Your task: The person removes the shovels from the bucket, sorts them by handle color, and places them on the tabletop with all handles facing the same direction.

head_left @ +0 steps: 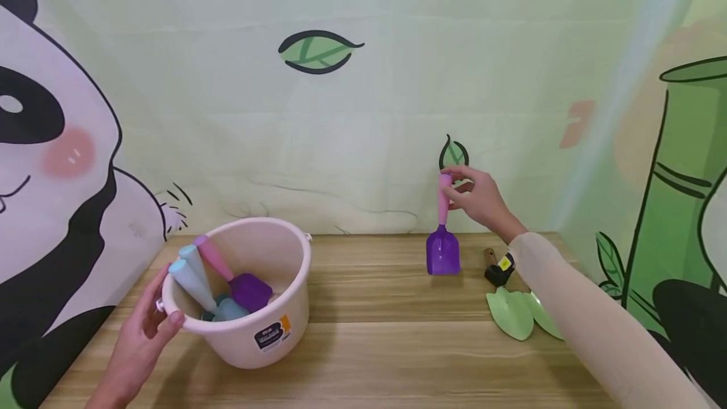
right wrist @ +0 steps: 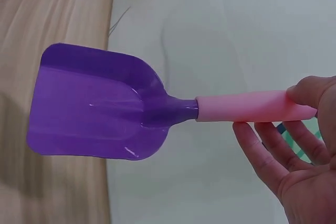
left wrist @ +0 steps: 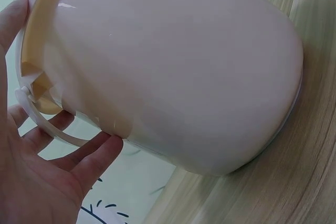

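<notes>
My right hand (head_left: 479, 199) holds a small shovel (head_left: 443, 251) by its pink handle, above the back of the table. Its purple blade hangs downward; in the right wrist view the thumb and fingertips pinch the handle (right wrist: 247, 107). At the left stands a pale pink bucket (head_left: 241, 341). My left hand (head_left: 135, 343) grips its rim on the near left side, thumb on the rim and fingers on the outer wall (left wrist: 184, 77). Inside lean a second purple shovel (head_left: 251, 293) with a pink handle and two tools with light blue handles (head_left: 190, 279), their blades partly hidden.
To the right, green-bladed trowels (head_left: 510, 314) with dark and brown handles lie on the wooden table (head_left: 386, 358), partly covered by the right sleeve (head_left: 591, 320). A printed cloth backdrop (head_left: 363, 144) rises behind the table's back edge. The bucket's thin handle (left wrist: 52, 129) hangs beside the left fingers.
</notes>
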A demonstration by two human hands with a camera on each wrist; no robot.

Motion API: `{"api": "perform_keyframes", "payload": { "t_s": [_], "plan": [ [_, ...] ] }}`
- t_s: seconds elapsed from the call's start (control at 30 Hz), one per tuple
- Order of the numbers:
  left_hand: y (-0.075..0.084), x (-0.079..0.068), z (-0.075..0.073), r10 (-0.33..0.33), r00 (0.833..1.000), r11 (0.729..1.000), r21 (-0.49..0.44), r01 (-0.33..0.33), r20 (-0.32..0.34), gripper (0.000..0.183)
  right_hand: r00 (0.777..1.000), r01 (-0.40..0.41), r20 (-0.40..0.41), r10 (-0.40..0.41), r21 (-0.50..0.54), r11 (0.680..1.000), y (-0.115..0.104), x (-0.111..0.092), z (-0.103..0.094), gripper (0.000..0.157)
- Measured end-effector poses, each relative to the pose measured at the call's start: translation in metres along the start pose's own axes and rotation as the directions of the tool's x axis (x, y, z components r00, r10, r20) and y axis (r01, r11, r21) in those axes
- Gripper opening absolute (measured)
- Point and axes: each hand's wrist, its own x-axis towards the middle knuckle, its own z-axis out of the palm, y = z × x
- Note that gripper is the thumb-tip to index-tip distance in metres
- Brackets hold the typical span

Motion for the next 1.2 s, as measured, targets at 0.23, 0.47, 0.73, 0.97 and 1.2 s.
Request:
{"api": "perform_keyframes", "payload": {
  "t_s": [0.23,0.47,0.73,0.97,1.2],
  "plan": [
    [0.000,0.000,0.000,0.016,1.000,1.000,-0.002,-0.016,-0.004,0.073,0.998,-0.057,0.034,0.056,0.023,0.998,0.016,-0.012,0.001,0.041],
    [0.000,-0.001,-0.001,0.045,0.999,0.998,-0.038,-0.045,-0.006,0.074,0.995,-0.082,0.054,0.082,0.011,0.997,0.030,-0.022,0.004,0.040],
    [0.002,0.000,-0.002,0.041,0.999,0.999,-0.033,-0.041,-0.006,0.074,0.980,-0.177,0.106,0.169,0.066,0.982,0.040,-0.031,0.010,0.043],
    [0.002,0.002,-0.002,0.004,1.000,1.000,0.015,-0.004,-0.005,0.073,0.970,-0.213,0.141,0.195,0.119,0.970,0.051,-0.036,0.014,0.044],
    [0.002,0.002,-0.001,-0.009,1.000,1.000,0.028,0.009,-0.003,0.073,0.954,-0.264,0.170,0.245,0.099,0.959,0.061,-0.042,0.020,0.045]
  ]
}}
